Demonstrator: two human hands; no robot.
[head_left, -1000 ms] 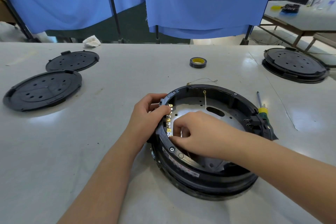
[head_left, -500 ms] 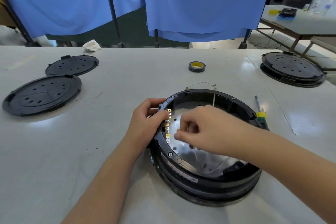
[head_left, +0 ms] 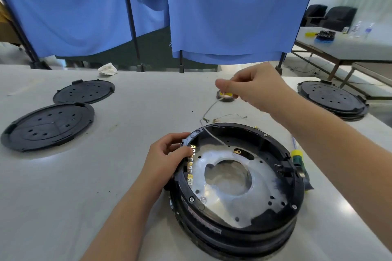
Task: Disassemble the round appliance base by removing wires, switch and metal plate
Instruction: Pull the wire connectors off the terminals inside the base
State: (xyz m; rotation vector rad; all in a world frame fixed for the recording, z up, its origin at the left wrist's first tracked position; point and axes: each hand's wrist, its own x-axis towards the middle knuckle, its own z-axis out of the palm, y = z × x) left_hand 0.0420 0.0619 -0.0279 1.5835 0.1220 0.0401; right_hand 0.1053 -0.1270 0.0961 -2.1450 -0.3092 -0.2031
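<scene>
Raised right hand (head_left: 252,89) pinches wire (head_left: 209,112), apparently trailing into base (head_left: 237,229).

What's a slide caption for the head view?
Left hand steadies round appliance base; right hand lifts a thin wire out.

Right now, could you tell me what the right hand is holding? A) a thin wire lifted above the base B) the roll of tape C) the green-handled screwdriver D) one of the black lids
A: the right hand pinches a thin wire raised above the round base, while the screwdriver and tape roll lie on the table.
</scene>
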